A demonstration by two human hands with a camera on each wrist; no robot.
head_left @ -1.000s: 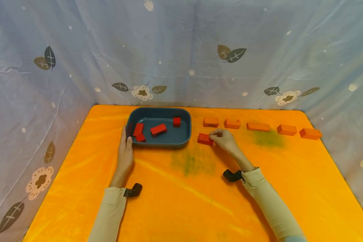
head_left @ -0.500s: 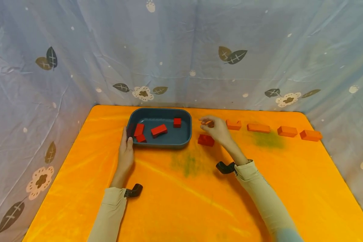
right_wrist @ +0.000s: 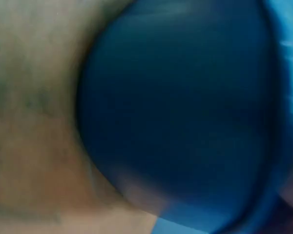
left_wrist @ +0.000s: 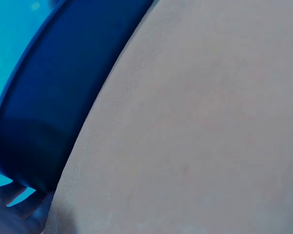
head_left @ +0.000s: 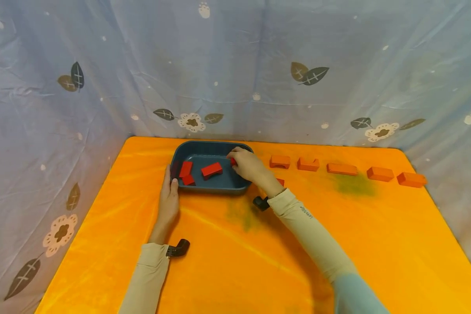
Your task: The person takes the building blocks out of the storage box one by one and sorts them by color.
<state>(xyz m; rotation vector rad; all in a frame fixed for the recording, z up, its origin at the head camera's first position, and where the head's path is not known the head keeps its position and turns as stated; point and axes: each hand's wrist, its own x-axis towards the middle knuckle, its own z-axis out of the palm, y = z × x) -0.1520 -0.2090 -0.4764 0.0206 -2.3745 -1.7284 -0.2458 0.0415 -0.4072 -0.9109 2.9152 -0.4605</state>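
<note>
A dark blue-grey plastic tub [head_left: 216, 190] stands at the back of the table. My left hand [head_left: 168, 201] grips its near left corner, thumb at the rim and fingers along the outer wall; the left wrist view shows fingertips by the tub wall [left_wrist: 44, 97]. Over the tub's right end, my right hand [head_left: 251, 166] pinches a small red cube block [head_left: 233, 162], mostly hidden by the fingers. Inside on the left lie a red arch block [head_left: 212, 170], a red rectangular block [head_left: 186, 169] and a smaller red block [head_left: 188, 179]. The right wrist view is blurred.
A red block [head_left: 281, 181] lies right of the tub, partly behind my right wrist. Several orange blocks form a row along the back right, among them an arch block [head_left: 280, 161], a notched block [head_left: 308, 164] and a long flat block [head_left: 342, 169]. A patterned curtain [head_left: 235, 87] borders the table.
My right hand has let go of the red block right of the tub and moved left into the tub, onto the red cube. The left hand stays at the tub's corner.
</note>
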